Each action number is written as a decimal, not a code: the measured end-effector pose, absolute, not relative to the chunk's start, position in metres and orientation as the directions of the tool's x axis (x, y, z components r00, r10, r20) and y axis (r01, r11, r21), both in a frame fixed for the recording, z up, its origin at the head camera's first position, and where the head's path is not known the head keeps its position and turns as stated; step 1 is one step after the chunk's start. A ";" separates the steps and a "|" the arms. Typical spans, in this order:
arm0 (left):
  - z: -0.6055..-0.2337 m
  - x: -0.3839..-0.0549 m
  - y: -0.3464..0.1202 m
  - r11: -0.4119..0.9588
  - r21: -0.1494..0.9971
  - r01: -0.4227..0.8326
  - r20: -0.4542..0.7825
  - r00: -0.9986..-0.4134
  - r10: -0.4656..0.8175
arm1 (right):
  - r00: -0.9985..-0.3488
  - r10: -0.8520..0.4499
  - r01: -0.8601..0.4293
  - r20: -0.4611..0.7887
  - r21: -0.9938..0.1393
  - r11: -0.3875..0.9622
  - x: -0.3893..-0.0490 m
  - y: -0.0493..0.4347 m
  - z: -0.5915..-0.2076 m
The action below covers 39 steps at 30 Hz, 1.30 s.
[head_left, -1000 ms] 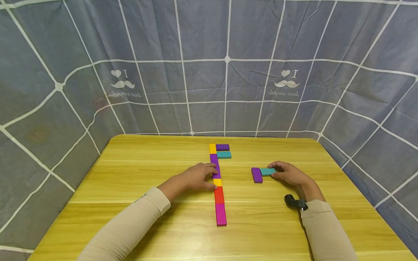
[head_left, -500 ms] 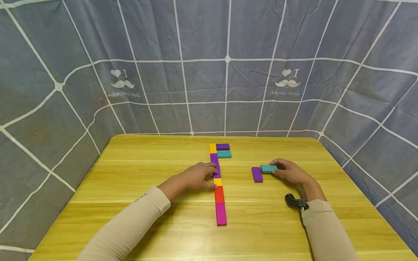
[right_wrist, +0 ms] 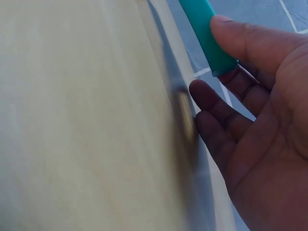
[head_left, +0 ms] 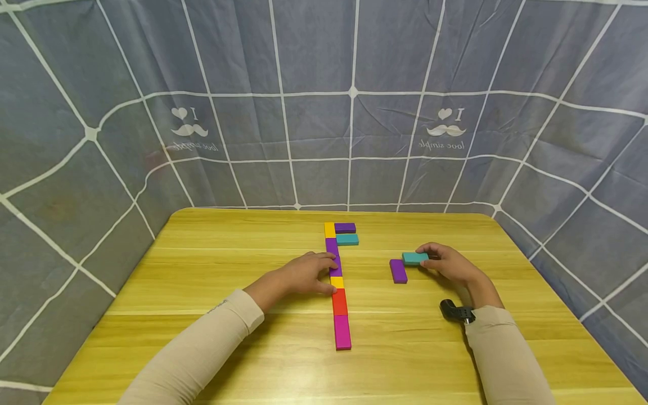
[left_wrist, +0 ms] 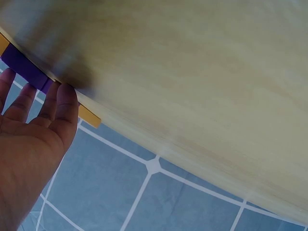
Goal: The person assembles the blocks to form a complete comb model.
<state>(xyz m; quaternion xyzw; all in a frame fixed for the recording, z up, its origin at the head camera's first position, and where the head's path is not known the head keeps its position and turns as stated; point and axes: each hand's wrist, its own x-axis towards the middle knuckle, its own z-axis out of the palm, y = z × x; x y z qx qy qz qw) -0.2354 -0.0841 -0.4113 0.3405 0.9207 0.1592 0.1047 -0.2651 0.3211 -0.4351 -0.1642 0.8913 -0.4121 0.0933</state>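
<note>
My right hand (head_left: 453, 264) pinches the right end of a flat teal block (head_left: 412, 259) between thumb and fingers. In the right wrist view the teal block (right_wrist: 204, 33) seems raised off the tabletop. Just in front of it lies a loose purple block (head_left: 398, 271). My left hand (head_left: 304, 274) rests its fingertips on two purple blocks (head_left: 331, 247) in a long column, its thumb by a small yellow block (head_left: 337, 283). In the left wrist view, fingertips (left_wrist: 66, 94) touch the purple edge. Below the yellow come a red block (head_left: 340, 302) and a magenta block (head_left: 342, 332).
A yellow block (head_left: 329, 229) tops the column. A dark purple block (head_left: 345, 228) and another teal block (head_left: 347, 239) stick out to its right. Everything lies on a wooden table (head_left: 223, 349). A grey grid curtain (head_left: 324, 124) surrounds its far side. A black device (head_left: 457, 311) sits on the right wrist.
My right hand has drawn the teal block away from beside the loose purple block, upward in view, then slightly left. The left hand and the column look unmoved.
</note>
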 end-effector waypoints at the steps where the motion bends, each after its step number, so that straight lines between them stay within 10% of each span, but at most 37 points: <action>1: -0.411 -0.235 -0.084 0.717 0.366 0.593 -0.084 -0.747 0.660 | -0.927 -0.374 -0.218 -0.031 -0.767 0.603 -0.265 0.320 -0.434; 39: -0.416 -0.235 -0.085 0.718 0.354 0.599 -0.091 -0.742 0.664 | -0.923 -0.384 -0.252 0.018 -0.782 0.570 -0.284 0.264 -0.422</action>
